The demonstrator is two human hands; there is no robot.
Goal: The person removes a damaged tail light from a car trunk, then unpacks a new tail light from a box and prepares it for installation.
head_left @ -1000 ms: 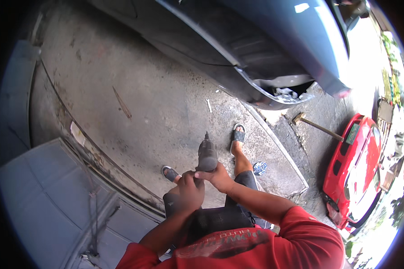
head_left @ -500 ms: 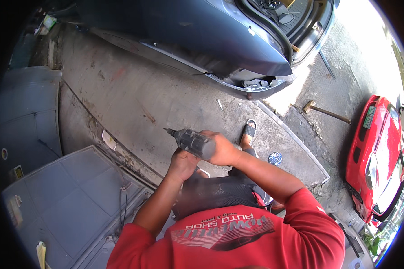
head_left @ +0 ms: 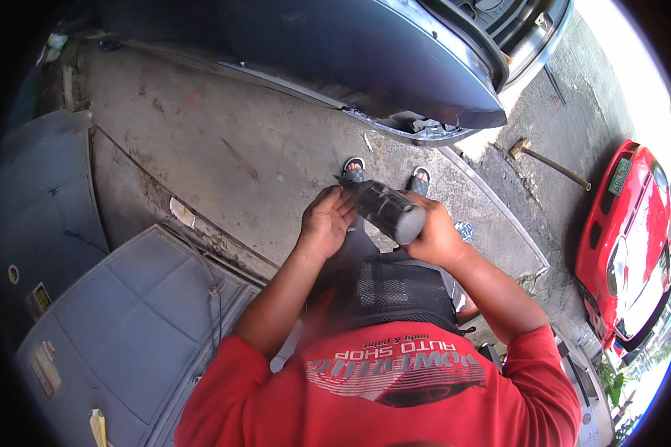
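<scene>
Power tool point(head_left: 384, 210), dark and cylindrical: gripping body fully in right hand point(head_left: 434, 237); left hand point(head_left: 324, 221) fingertips loosely touching nose end; keeping it level, steady.

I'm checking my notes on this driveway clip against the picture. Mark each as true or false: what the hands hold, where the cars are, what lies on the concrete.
1. Both hands are on a dark cylindrical power tool. True: the right hand grips its body, the left hand touches near its front end.
2. A red car is parked on the person's left. False: it is on the right.
3. A hammer lies on the concrete. True.
4. The person is wearing closed boots. False: open sandals show.
5. A dark blue car body is ahead of the person. True.
</scene>
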